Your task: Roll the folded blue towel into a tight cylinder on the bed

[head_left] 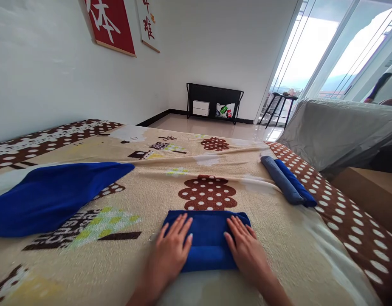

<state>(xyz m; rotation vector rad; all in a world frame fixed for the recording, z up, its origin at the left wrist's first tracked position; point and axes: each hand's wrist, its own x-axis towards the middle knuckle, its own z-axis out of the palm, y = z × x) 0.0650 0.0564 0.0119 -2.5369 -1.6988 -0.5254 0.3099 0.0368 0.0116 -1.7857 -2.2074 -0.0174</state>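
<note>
My L hand [172, 248] & R hand [247, 247] both lie palm-down on the folded blue cloth [209, 238], L at its 9 o'clock side, R at its 3 o'clock side. Fingers on both are stretched out flat & slightly parted, thumbs angled in twd the middle; no grip round anything that I see, & can't tell how hard they press. The cloth is at approx. 6 o'clock in my view, a flat rect. pack w/ a fold line running across it, on the cream patterned blanket [157, 182].

Other dirs. from the cloth, 12 straight ahead: a brown flower print [207, 192] just beyond at 12; a loose blue cloth [55, 199], spread out, btwn 9 & 10, well apart from my L hand. At 2, a grey-blue roll [282, 180] & a bright blue roll [296, 183] lie side by side, near the brown dotted border [358, 229].

Bg: black rack [215, 94] at 12, w/ a white box [201, 108] on it; dark stool [283, 97] at 1; plastic-covered furniture [342, 127] at 2; cardboard box [368, 191] btwn 2 & 3; red wall hanging [114, 25] at 11.
</note>
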